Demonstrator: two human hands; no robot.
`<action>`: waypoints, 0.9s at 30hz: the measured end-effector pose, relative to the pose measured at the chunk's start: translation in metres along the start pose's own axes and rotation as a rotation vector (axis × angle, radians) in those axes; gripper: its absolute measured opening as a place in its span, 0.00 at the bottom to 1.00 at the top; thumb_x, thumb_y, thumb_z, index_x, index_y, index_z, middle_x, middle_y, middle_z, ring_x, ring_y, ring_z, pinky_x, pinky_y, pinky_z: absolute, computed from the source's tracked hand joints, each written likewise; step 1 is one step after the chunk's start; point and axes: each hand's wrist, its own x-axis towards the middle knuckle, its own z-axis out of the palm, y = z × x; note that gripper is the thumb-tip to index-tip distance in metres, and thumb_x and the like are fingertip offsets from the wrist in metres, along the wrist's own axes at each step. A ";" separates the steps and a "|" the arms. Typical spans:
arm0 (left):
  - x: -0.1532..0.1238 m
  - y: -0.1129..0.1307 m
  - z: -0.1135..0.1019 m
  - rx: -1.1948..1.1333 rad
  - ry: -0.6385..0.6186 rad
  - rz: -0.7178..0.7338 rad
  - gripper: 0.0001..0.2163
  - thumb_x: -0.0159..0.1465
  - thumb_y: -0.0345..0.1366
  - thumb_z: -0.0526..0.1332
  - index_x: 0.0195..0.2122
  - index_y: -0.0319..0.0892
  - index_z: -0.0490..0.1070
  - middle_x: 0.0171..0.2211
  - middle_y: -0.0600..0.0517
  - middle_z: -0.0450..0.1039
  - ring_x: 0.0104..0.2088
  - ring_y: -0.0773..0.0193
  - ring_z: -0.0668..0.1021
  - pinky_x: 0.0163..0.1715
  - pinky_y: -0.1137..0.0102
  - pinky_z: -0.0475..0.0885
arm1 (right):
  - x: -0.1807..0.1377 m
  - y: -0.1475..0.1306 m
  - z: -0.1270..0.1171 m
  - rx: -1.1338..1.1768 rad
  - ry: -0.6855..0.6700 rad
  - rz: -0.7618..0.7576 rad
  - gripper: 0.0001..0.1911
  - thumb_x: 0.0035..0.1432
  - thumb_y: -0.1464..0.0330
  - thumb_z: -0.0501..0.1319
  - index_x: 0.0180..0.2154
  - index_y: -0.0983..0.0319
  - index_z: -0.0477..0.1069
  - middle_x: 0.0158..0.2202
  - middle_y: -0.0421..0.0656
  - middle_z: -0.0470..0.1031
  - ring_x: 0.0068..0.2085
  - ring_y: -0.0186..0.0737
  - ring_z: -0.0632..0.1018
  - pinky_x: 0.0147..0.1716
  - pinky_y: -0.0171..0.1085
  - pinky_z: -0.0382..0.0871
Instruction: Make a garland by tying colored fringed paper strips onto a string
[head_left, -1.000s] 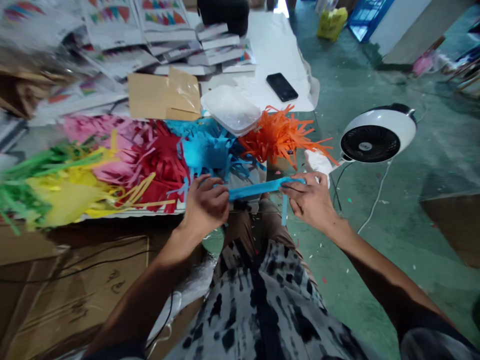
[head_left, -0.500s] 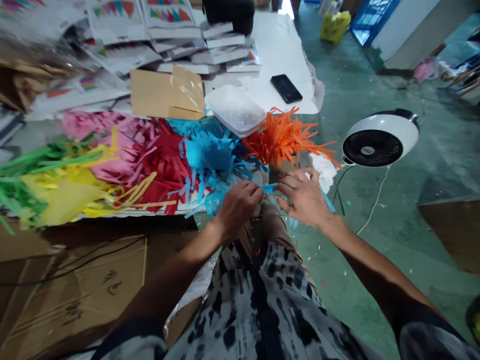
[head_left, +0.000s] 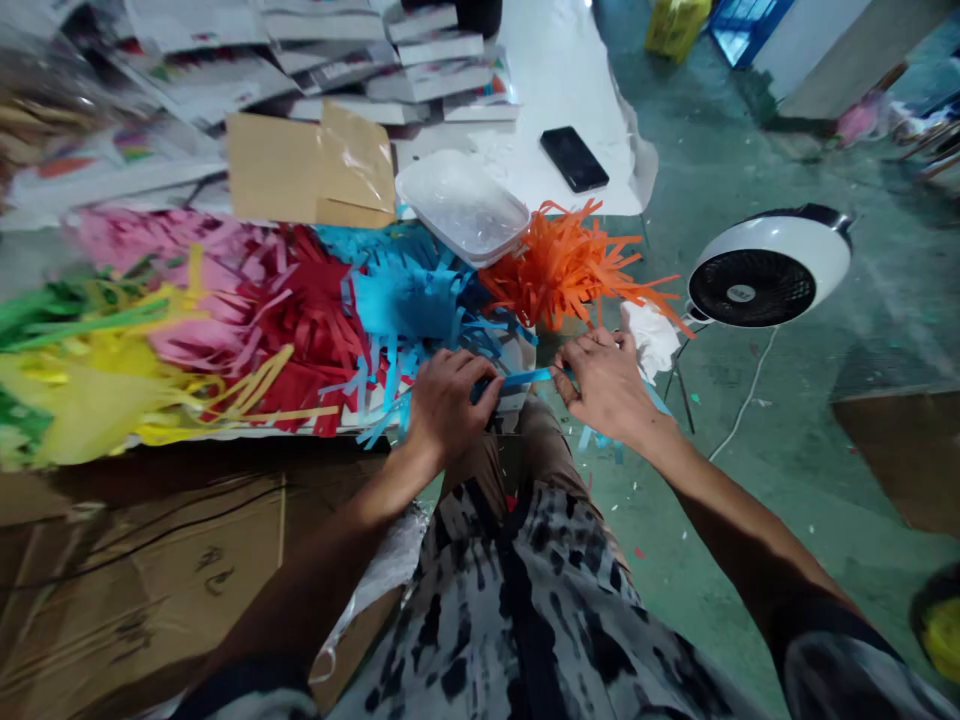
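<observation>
Between my two hands stretches a blue paper tassel [head_left: 527, 378], its twisted middle spanning the gap and its cut strips hanging out past both hands. My left hand [head_left: 452, 395] is closed round one side of it. Fingers of my right hand [head_left: 604, 380] pinch the other side. Just beyond lie fringed tissue bunches on the table edge: blue [head_left: 412, 300], orange [head_left: 574, 265], dark red [head_left: 311, 320], pink [head_left: 217, 290], yellow [head_left: 112, 390] and green [head_left: 37, 320]. Above the blue bunch sits a clear plastic tub [head_left: 465, 205].
A phone [head_left: 574, 158] lies on the white table cover [head_left: 547, 80]. Brown card [head_left: 307, 165] and several stacked printed packets [head_left: 442, 80] are behind the tissue. A white fan [head_left: 769, 265] stands to the right. Crumpled white tissue [head_left: 651, 335] hangs near my right hand. Cardboard [head_left: 187, 570] lies below left.
My left hand has moved left, away from my right hand, so a longer blue length shows between them. The view has shifted slightly.
</observation>
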 end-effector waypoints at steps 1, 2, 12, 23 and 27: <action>0.001 0.001 -0.001 -0.008 -0.011 -0.021 0.07 0.70 0.39 0.63 0.35 0.44 0.76 0.38 0.50 0.79 0.43 0.55 0.76 0.44 0.61 0.67 | 0.002 -0.002 -0.001 -0.007 -0.009 0.006 0.10 0.68 0.63 0.56 0.38 0.60 0.73 0.39 0.48 0.80 0.48 0.55 0.70 0.45 0.49 0.52; 0.002 0.002 -0.001 -0.013 -0.022 -0.040 0.07 0.69 0.39 0.64 0.34 0.44 0.75 0.38 0.50 0.79 0.42 0.55 0.75 0.44 0.61 0.67 | 0.003 -0.003 -0.002 -0.013 -0.014 0.013 0.10 0.68 0.63 0.56 0.37 0.60 0.73 0.39 0.48 0.80 0.48 0.55 0.70 0.45 0.49 0.52; 0.004 0.010 0.000 0.071 0.012 0.083 0.08 0.69 0.35 0.63 0.48 0.46 0.78 0.45 0.47 0.80 0.48 0.52 0.75 0.45 0.58 0.66 | -0.003 -0.009 0.003 -0.052 0.187 -0.104 0.10 0.70 0.66 0.57 0.45 0.58 0.76 0.45 0.46 0.79 0.51 0.52 0.70 0.51 0.51 0.51; -0.025 -0.027 -0.018 0.198 0.084 0.291 0.14 0.67 0.27 0.60 0.47 0.52 0.81 0.42 0.52 0.83 0.50 0.53 0.77 0.58 0.49 0.64 | -0.033 0.017 0.010 -0.031 0.153 -0.172 0.15 0.70 0.70 0.57 0.53 0.53 0.77 0.54 0.41 0.82 0.58 0.51 0.70 0.53 0.54 0.50; -0.025 -0.030 -0.036 0.266 0.118 0.358 0.10 0.64 0.29 0.63 0.42 0.49 0.80 0.47 0.52 0.81 0.53 0.51 0.75 0.64 0.43 0.60 | -0.030 0.016 0.006 0.014 0.179 -0.203 0.12 0.68 0.69 0.58 0.47 0.53 0.78 0.51 0.40 0.83 0.59 0.53 0.70 0.53 0.55 0.51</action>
